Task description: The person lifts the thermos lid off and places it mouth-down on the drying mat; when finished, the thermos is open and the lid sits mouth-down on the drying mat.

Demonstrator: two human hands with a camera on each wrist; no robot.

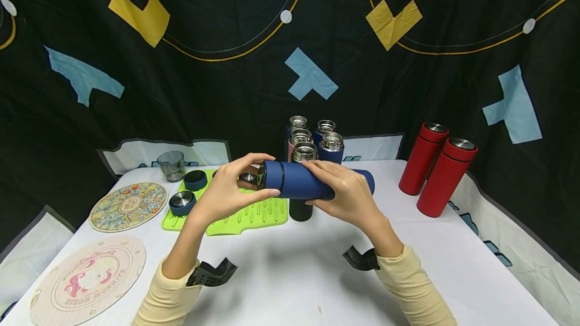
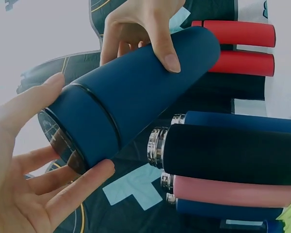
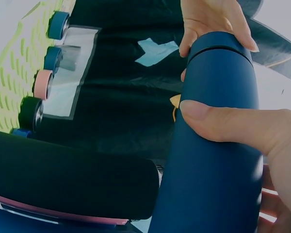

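Observation:
A blue thermos bottle (image 1: 301, 181) is held on its side above the table, its lid (image 2: 89, 126) on and pointing left. My right hand (image 1: 349, 192) grips the body, with the thumb (image 3: 208, 119) across it in the right wrist view. At the other end, my left hand (image 1: 222, 192) has thumb and fingertips on the lid's sides. The lid's shiny top faces the left palm. Just behind the held bottle stands an uncapped black bottle (image 1: 300, 211), partly hidden by it. More uncapped bottles, including a pink one (image 2: 233, 191) and a blue one (image 1: 332, 152), stand behind.
Loose lids, among them a blue one (image 1: 183, 204), sit on a green drying mat (image 1: 258, 218) at left. A clear glass (image 1: 172, 166) stands behind them. Two round mats, one patterned (image 1: 129, 208) and one pink (image 1: 90, 280), lie left. Two capped red bottles (image 1: 446, 180) stand right.

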